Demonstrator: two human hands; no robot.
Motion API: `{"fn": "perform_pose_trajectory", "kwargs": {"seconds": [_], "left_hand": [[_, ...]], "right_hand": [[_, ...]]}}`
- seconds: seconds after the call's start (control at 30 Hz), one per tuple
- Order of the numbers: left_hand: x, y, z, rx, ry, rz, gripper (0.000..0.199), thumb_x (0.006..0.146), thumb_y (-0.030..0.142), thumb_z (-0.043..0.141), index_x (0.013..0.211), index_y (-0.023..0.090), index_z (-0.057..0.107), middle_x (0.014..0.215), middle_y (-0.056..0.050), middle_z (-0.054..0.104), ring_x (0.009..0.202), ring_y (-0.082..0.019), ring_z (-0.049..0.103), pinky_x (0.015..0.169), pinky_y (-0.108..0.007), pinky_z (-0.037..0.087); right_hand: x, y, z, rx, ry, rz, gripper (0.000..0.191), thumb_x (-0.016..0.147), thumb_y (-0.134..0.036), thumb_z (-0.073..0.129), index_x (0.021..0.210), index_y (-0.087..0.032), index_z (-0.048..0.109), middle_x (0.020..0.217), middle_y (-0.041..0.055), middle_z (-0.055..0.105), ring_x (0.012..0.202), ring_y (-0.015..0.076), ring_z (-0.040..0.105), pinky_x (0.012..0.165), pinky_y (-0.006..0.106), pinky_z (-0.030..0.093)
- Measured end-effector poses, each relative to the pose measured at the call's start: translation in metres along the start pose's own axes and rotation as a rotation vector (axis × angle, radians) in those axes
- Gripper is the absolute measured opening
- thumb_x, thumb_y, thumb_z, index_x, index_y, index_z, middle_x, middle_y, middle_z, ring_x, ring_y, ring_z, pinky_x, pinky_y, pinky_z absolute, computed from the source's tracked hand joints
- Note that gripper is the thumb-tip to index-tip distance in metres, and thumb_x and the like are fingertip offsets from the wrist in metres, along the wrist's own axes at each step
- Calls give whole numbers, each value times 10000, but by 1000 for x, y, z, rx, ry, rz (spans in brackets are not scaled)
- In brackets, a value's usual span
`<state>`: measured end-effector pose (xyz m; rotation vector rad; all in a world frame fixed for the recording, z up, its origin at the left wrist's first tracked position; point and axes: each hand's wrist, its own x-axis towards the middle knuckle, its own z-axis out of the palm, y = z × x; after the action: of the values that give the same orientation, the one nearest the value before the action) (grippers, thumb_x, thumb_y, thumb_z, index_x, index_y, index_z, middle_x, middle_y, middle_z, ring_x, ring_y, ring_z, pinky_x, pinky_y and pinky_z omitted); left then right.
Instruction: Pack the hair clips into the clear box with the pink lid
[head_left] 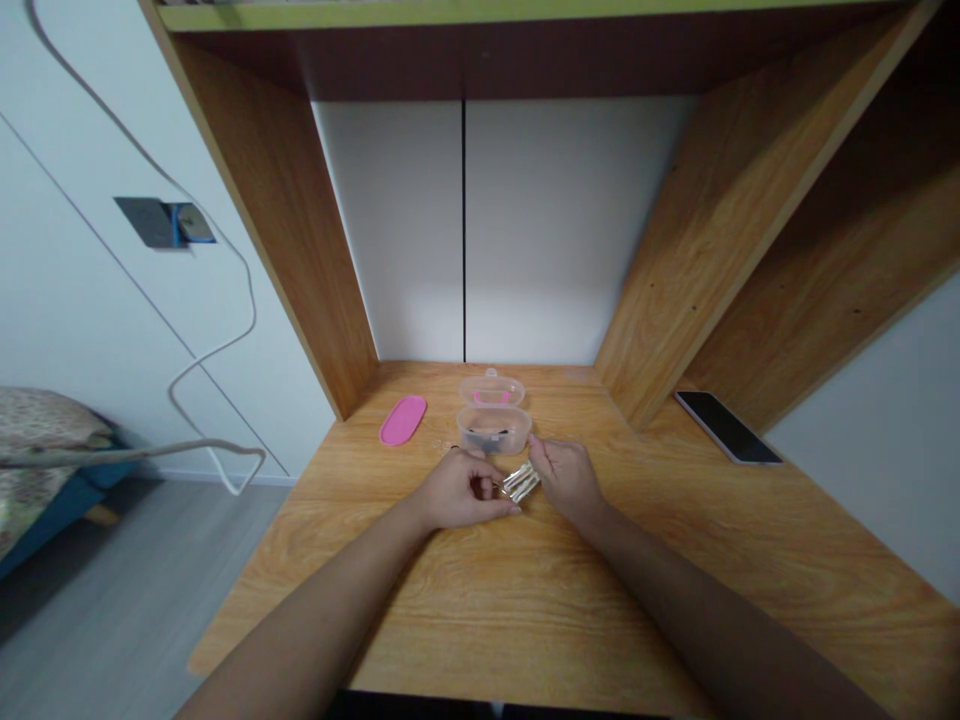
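Between my hands lies a small bundle of silver metal pieces (520,483), too small to name exactly. The fingertips of my right hand (566,478) pinch its upper end. My left hand (461,492) is curled close to its other end, and I cannot tell whether those fingers grip it. Just beyond my hands stands a clear plastic box (493,430) with dark contents, its hinged lid (491,390) open toward the back. To the left of the box lies a flat pink oval object (403,420).
The hands are over a wood-grain desk (540,590) inside a shelved nook with wooden side panels. A black smartphone (726,427) lies at the right. A white cable runs from a wall socket (165,222) on the left, and a bed (45,450) is at lower left.
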<state>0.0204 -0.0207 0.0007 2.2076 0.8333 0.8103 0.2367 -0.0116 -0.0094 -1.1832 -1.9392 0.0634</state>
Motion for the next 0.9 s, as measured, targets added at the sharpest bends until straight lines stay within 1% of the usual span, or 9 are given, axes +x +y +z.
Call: {"fn": "perform_pose_trajectory", "kwargs": {"seconds": [0.13,0.23,0.33,0.47,0.53,0.63,0.7,0.8,0.9], "left_hand": [[0,1,-1,20,14,31,381,885,479,667,738,141,763,549,-1,569,533,-89,449,541,-225,328],[0,2,0,0,28,43,390,891,463,659,693,138,744,560,-12,569,543,-95,457,537,-228,325],[0,3,1,-18,4,40,397,896,449,650,663,135,719,554,-9,558,532,-93,447,523,-227,313],[1,4,0,28,5,67,428,940,422,588,644,140,717,521,6,503,529,-90,409,538,-239,288],[2,2,-1,30,27,58,422,943,421,585,670,137,735,532,9,497,545,-90,415,551,-238,290],[2,-1,-1,-19,108,-27,474,929,464,596,625,119,713,520,25,428,524,-80,358,523,-237,251],[3,-4,-2,-88,197,-115,549,913,523,595,554,111,662,500,38,363,497,-69,291,496,-238,204],[5,-8,-4,-198,365,-225,592,881,594,597,542,111,653,472,47,343,477,-64,270,481,-230,184],[9,-11,-7,-277,526,-287,539,848,603,632,676,106,751,449,52,393,460,-70,302,476,-217,220]], "right_hand": [[-1,2,0,-38,-15,-67,589,1063,-379,328,535,-209,524,490,17,534,423,124,426,509,303,270],[-1,1,-1,-80,-31,-128,556,1064,-332,316,574,-209,550,529,32,566,463,136,465,537,301,303],[-2,-2,-3,-112,-36,-166,519,1058,-304,326,604,-208,559,553,41,582,496,145,489,561,303,319],[-2,-7,-7,-67,-64,-133,505,1059,-322,326,620,-213,550,573,41,586,501,147,490,559,302,330],[-1,-7,-9,-6,-59,-86,489,1061,-339,320,666,-213,578,608,45,608,531,156,530,571,294,365],[1,-7,-12,101,-9,2,420,1065,-352,316,877,-209,663,733,55,682,657,182,633,657,288,448],[3,-5,-14,139,22,61,374,1061,-363,338,1005,-208,673,805,58,710,724,193,664,703,290,472],[6,-2,-14,144,36,132,346,1048,-378,377,1030,-202,674,809,52,713,723,196,667,683,285,473],[6,2,-13,153,40,168,327,1034,-373,404,1005,-199,679,805,46,712,708,192,663,652,275,468]]}}
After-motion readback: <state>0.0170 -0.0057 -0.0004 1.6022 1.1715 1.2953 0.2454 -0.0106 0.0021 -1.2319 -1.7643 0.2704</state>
